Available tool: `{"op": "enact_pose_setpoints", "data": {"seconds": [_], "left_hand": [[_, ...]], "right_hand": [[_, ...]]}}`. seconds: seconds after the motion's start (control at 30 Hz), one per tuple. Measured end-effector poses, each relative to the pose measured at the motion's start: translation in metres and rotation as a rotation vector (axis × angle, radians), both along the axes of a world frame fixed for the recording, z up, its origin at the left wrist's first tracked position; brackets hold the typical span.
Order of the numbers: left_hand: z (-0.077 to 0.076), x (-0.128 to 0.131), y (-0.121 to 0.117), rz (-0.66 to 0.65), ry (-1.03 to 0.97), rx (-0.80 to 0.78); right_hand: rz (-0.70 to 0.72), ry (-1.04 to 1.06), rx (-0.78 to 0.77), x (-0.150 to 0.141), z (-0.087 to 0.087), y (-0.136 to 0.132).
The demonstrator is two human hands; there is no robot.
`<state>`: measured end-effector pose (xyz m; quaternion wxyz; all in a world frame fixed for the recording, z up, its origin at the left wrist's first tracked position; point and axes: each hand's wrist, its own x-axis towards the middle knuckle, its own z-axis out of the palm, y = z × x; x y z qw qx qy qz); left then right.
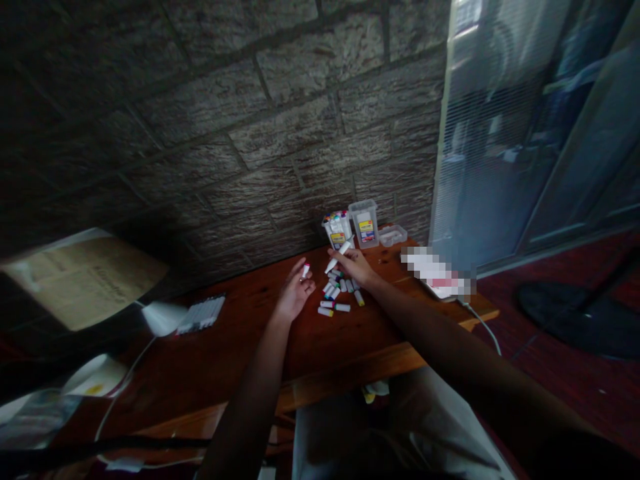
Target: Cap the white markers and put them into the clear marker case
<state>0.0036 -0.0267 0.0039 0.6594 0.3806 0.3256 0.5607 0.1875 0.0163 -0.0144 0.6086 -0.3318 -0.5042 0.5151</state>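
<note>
My left hand [295,293] is above the wooden table, its fingers closed around a small white marker cap [305,270] with a pink-red end. To its right, my right hand [357,265] grips a white marker [338,259], tilted, with a pointed tip upward. Below and between the hands lie several loose white caps [343,307] with coloured ends, in green, yellow, red and other colours. Just behind my right hand stands a clear box packed with markers [337,233]. Beside it is a second clear box [365,225] with a yellow label.
A clear lid [393,235] lies right of the boxes against the stone wall [310,100]. On the left, white markers [201,313] lie in a row near a lamp with a paper shade [85,277]. A blurred-out white object [437,273] and a cable [487,327] are at the right end.
</note>
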Motion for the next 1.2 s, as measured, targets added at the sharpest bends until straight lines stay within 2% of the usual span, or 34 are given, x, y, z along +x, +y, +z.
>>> {"op": "enact_pose_setpoints", "data": {"seconds": [0.13,0.33,0.47,0.6,0.73,0.9,1.1,1.2], "left_hand": [[0.001,0.000,-0.001,-0.033,-0.019,0.036],[0.002,0.001,-0.001,0.001,-0.022,0.073],[-0.001,0.004,0.001,0.102,0.081,0.067],[-0.004,0.003,0.003,0.202,0.144,-0.015],[-0.004,0.002,0.002,0.199,0.165,-0.097],[-0.007,0.005,0.002,0.175,0.252,0.035],[-0.016,0.007,0.001,0.201,0.621,0.372],[-0.018,0.008,-0.001,0.222,0.708,0.491]], "right_hand": [[-0.019,0.005,-0.024,0.001,0.003,-0.001],[-0.082,-0.110,-0.028,0.002,0.009,-0.010],[-0.108,-0.130,-0.008,0.002,0.009,-0.009],[-0.126,-0.104,-0.012,0.002,0.006,-0.005],[-0.120,-0.100,0.006,0.002,0.003,-0.003],[-0.132,-0.103,0.004,0.001,-0.001,-0.001],[-0.106,-0.020,-0.016,0.002,0.003,-0.001],[-0.072,-0.029,-0.014,0.001,0.007,-0.005]]}}
